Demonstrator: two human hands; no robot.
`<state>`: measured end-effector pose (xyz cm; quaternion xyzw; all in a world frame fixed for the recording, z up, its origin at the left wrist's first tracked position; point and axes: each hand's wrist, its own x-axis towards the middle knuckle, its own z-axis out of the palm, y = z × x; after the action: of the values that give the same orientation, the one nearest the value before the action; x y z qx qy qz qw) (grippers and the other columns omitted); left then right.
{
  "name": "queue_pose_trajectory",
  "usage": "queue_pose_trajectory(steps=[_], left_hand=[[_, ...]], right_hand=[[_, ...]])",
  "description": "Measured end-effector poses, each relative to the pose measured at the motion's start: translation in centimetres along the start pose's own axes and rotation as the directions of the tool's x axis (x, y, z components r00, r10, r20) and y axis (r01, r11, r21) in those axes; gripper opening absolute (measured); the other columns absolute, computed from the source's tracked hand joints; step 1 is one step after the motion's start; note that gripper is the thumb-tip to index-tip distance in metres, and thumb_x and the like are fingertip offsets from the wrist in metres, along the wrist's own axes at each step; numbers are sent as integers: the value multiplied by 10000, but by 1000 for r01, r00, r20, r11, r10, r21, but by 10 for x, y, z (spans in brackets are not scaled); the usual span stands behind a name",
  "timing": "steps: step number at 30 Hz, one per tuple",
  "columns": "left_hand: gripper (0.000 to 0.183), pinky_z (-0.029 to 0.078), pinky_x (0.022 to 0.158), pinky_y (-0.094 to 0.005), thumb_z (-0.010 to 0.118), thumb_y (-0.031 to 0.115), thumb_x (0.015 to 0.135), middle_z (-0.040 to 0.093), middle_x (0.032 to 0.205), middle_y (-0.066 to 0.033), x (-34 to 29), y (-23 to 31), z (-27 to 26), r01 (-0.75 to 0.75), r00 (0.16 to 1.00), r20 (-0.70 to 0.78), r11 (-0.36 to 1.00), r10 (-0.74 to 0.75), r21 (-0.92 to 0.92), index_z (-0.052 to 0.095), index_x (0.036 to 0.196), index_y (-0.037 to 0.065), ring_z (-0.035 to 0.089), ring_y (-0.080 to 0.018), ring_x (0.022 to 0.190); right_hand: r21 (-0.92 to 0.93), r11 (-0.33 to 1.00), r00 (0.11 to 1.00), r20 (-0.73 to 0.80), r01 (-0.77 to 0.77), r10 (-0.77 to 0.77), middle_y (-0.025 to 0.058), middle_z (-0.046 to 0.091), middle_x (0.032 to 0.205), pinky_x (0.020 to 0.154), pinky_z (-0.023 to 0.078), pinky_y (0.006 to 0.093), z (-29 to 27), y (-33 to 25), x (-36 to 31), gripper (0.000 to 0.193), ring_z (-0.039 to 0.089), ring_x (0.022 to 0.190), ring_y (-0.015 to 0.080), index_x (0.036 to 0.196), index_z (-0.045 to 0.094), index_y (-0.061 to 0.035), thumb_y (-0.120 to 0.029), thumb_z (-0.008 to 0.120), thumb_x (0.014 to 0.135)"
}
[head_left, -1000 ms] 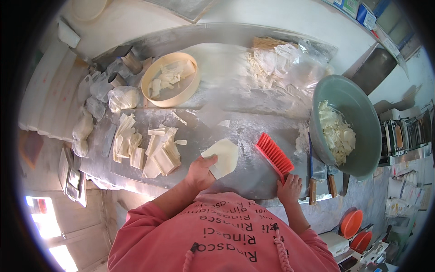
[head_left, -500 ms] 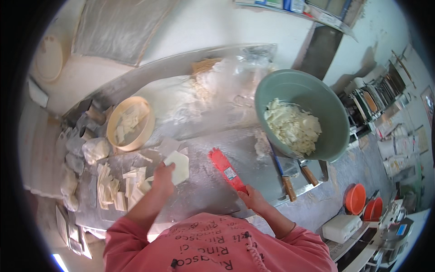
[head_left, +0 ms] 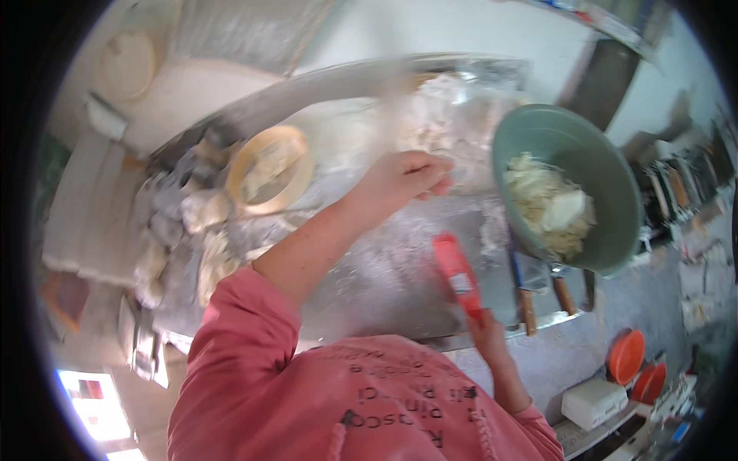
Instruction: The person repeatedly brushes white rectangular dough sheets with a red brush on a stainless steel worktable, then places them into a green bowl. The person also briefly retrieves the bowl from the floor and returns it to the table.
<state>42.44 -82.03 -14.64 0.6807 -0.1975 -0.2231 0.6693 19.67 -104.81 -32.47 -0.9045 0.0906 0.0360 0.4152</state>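
Note:
My left hand [head_left: 403, 180] is raised above the middle of the floury metal table [head_left: 369, 284]. Its fingers are loosely bent and a little blurred, with nothing showing in them. In my right hand [head_left: 487, 330], near the front edge, is the handle of a red brush [head_left: 455, 269] with a pale label; its head points away from me. A large green basin [head_left: 626, 192] stands at the right with a heap of pale dough scraps [head_left: 538, 188] inside. A smooth white dough piece [head_left: 566, 210] rests on that heap. Dough strips [head_left: 217, 265] lie at the left, partly behind my arm.
A round cream tub [head_left: 307, 165] holding dough pieces sits at the back left, near flour-dusted bags [head_left: 206, 209]. Wooden-handled tools [head_left: 527, 311] lie by the basin. Loose flour [head_left: 438, 115] covers the table's back. Orange bowls [head_left: 626, 356] stand low at the right.
My left hand has swung from the left to the middle, and the white dough piece has left it. A similar piece now lies in the basin. My right hand keeps the brush; the view has shifted.

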Motion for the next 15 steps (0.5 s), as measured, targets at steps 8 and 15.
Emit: queue_pose_trajectory(steps=[8, 15], left_hand=[[367, 458, 795, -340, 645, 258, 779, 626, 974, -129, -242, -172, -175, 742, 622, -759, 458, -195, 490, 624, 1088, 60, 584, -242, 910], [469, 424, 911, -395, 711, 309, 744, 607, 1085, -171, -319, -219, -176, 722, 636, -742, 499, -210, 478, 611, 1124, 53, 549, -312, 1048]], right_hand=[[-310, 950, 996, -73, 25, -50, 257, 587, 737, 565, 430, 525, -5, 15, 8, 211, 576, 687, 458, 906, 449, -28, -192, 573, 858], [-315, 922, 973, 27, 224, -228, 233, 583, 708, 562, 439, 497, 10, -16, 45, 202, 578, 659, 436, 905, 465, -24, -172, 590, 848]])
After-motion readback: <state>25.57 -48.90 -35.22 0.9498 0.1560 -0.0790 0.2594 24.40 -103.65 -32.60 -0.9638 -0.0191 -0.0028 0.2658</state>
